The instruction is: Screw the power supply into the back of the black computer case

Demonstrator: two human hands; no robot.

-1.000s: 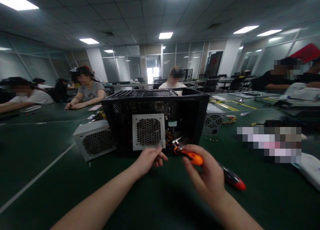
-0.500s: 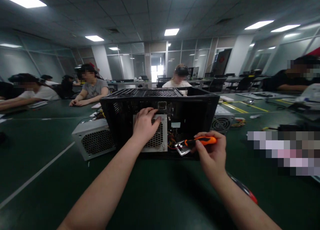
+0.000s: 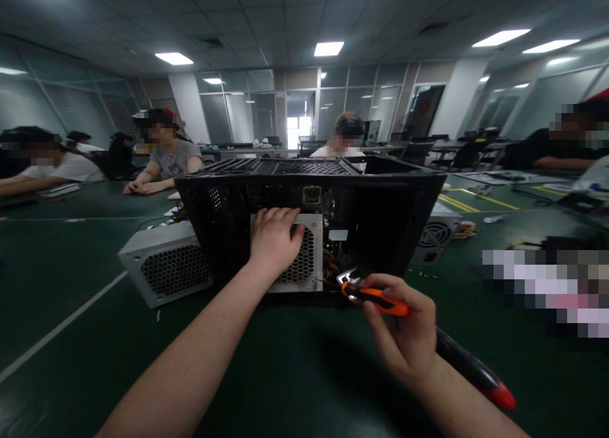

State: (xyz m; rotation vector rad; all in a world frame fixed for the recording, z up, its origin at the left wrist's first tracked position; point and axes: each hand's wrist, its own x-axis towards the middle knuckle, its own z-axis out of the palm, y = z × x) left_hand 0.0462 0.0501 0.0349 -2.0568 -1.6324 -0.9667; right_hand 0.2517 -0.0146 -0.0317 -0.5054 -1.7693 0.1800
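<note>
A grey power supply (image 3: 309, 260) with a honeycomb grille sits inside an open black computer case (image 3: 380, 179). My left hand (image 3: 276, 238) lies across its face, fingers stretched toward the top edge and thumb apart. In my right hand (image 3: 404, 317) is an orange and black screwdriver (image 3: 387, 303), held by its handle. Its thin shaft points left, with the tip at or close to a screw (image 3: 314, 279) in the lower right corner of the power supply. Behind the screwdriver shows a shiny metal piece (image 3: 349, 275); I cannot tell whether my fingers touch it.
Left of the case stands another power supply (image 3: 162, 270), and one more (image 3: 432, 235) stands behind its right side. A red and black tool handle (image 3: 480, 371) lies by my right forearm. Small pieces (image 3: 423, 274) are scattered nearby. Other people (image 3: 166, 155) sit around the green table (image 3: 295, 374).
The screwdriver has come down and swung round, so its tip now meets or nears the power supply's lower right corner. My left hand stays in place. The view has shifted slightly.
</note>
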